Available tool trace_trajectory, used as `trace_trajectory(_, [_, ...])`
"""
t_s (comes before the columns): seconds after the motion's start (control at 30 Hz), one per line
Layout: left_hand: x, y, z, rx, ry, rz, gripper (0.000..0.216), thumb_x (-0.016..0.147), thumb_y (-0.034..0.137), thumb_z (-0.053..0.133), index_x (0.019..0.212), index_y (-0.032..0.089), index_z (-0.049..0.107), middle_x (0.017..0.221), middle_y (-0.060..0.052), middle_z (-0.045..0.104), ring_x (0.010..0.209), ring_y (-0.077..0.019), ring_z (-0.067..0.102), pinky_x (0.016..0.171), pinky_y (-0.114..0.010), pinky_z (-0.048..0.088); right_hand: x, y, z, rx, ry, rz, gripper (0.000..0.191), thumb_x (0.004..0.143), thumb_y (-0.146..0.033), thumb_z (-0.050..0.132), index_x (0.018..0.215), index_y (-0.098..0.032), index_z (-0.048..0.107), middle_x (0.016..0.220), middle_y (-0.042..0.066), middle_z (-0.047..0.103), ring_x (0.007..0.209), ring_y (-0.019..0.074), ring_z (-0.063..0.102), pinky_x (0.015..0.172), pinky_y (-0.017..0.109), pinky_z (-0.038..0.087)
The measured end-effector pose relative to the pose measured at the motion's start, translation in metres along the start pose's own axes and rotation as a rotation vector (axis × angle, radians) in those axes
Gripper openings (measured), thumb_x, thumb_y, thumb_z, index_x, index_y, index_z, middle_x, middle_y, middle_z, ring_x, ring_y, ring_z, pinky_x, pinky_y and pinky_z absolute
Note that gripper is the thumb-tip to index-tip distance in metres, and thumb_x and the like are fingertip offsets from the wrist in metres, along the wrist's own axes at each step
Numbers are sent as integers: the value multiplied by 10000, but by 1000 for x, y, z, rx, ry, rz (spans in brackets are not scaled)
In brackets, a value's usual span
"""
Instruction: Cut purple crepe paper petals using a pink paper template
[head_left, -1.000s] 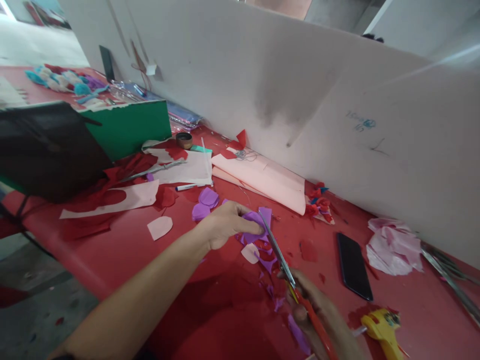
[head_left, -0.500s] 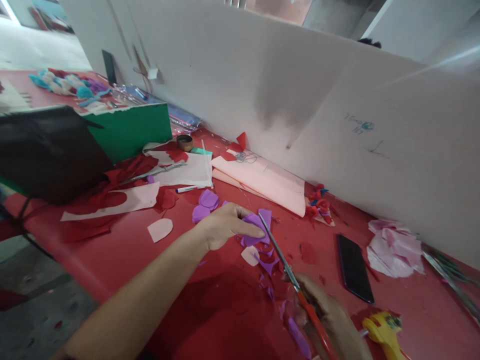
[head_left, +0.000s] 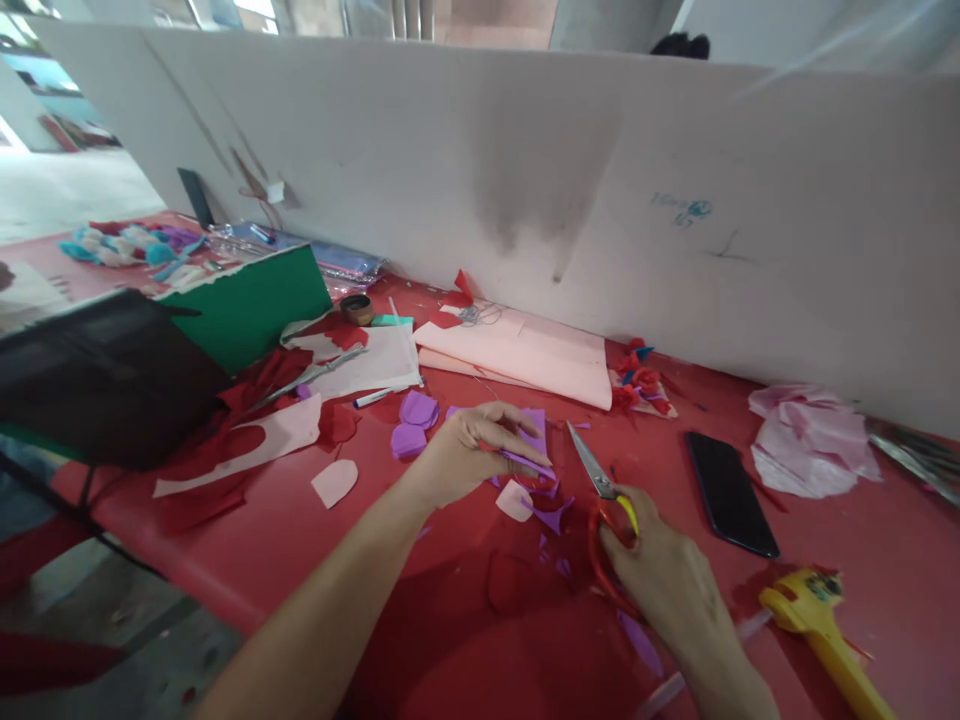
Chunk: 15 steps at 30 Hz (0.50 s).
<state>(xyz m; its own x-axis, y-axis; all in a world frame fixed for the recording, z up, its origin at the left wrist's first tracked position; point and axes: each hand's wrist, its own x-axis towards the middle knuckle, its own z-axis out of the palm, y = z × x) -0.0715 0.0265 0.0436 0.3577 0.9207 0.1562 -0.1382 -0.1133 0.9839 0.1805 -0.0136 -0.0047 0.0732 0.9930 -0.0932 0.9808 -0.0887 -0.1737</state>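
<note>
My left hand [head_left: 469, 450] pinches a piece of purple crepe paper [head_left: 534, 440] just above the red table [head_left: 465, 640]. My right hand [head_left: 664, 570] grips red-handled scissors [head_left: 600, 480], blades closed and pointing up-left, a short way right of the paper and apart from it. Small purple and pink scraps [head_left: 525, 505] lie on the table between my hands. More purple petals [head_left: 414, 420] rest to the left of my left hand.
A black phone [head_left: 731, 492] and a yellow glue gun [head_left: 821, 625] lie to the right. Folded pink paper [head_left: 529, 360], crumpled pink tissue [head_left: 814, 440], red paper scraps [head_left: 247, 410], a green board [head_left: 255, 300] and a dark bag [head_left: 97, 375] surround the work area. A white partition [head_left: 525, 190] runs behind.
The scissors have come off the purple paper and moved right, blades now closed. My left hand still holds the paper. The camera has tilted, and my right hand is more fully in view.
</note>
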Motion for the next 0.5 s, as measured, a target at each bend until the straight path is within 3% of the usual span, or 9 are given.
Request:
trace_trajectory(0.17, [-1,2,4,49,24,8,164,711,156,709,811,261,784,943,-48,636,835,-143,592,734,-254,514,-3,1,0,-64,84,-109,349,897,-326,432,1197,-193,551,873,125,698,729,290,672,603,342,423])
trace_trajectory(0.3, [1,-4,14,-154,175,-148,158,669,195,762,827,201,772,815,-36,675,729,-121,607,706,-242,496,-8,-4,-10,-106,257,-131,295,876,-323,466,1073,-213,657,967,156,672,804,313,642,643,394,448])
trace_trajectory(0.4, [3,-18,29,-384,239,-324,290,658,242,785,936,178,732,740,-15,664,606,-85,571,586,-210,456,-14,-14,-14,363,287,-184,260,871,-352,505,1004,-191,659,1015,137,668,920,281,625,809,412,471])
trace_trajectory(0.5, [0,-31,48,-482,204,-446,319,661,300,786,934,154,708,649,1,619,507,-74,516,467,-192,367,-18,-27,-10,964,100,-131,246,835,-411,587,955,-201,635,965,82,679,875,219,635,799,343,497])
